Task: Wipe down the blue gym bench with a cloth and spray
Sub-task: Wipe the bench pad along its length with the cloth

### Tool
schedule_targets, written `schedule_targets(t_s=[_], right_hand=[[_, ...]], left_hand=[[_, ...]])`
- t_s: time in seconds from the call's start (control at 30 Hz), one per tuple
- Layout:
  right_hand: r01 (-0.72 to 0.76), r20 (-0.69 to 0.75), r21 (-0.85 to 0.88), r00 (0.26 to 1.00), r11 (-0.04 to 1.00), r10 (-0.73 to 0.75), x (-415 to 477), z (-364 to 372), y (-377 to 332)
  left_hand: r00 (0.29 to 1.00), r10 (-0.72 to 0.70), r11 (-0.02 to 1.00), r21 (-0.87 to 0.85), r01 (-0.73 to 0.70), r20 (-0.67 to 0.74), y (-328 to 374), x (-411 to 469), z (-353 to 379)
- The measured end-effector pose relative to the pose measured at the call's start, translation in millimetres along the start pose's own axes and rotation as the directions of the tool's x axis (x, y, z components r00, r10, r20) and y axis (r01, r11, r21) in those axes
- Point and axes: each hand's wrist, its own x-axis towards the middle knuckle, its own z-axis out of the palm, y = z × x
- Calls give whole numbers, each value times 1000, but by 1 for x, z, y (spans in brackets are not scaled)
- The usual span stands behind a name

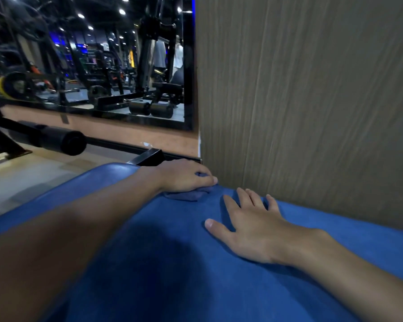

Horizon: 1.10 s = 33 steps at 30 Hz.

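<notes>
Bunched cloth [189, 195] under gripping left hand [187, 177] at far end of bench [172, 256]; right hand [248, 228] flat, fingers [243, 199] spread.

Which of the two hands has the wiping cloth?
The left hand, at the far end of the blue bench by the wall, grips the bluish cloth. The right hand lies flat on the bench, fingers spread, holding nothing.

Crumpled blue cloth [187, 195] lies on far end of blue bench [149, 233]
</notes>
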Motion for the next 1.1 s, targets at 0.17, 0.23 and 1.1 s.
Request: schedule_targets(t_s=[0.17,0.23,1.1], right_hand=[[105,-22,-10,994,994,-105,29,3,-42],[140,-31,-16,990,990,-140,41,5,-57],[328,2,-17,945,944,-328,56,0,-150]], left_hand=[[992,-116,993,-35,114,-52,-58,-4,-15],[980,-172,985,-23,171,-95,-84,-8,-21],[806,-544,837,-217,502,-235,-188,-132,-31]])
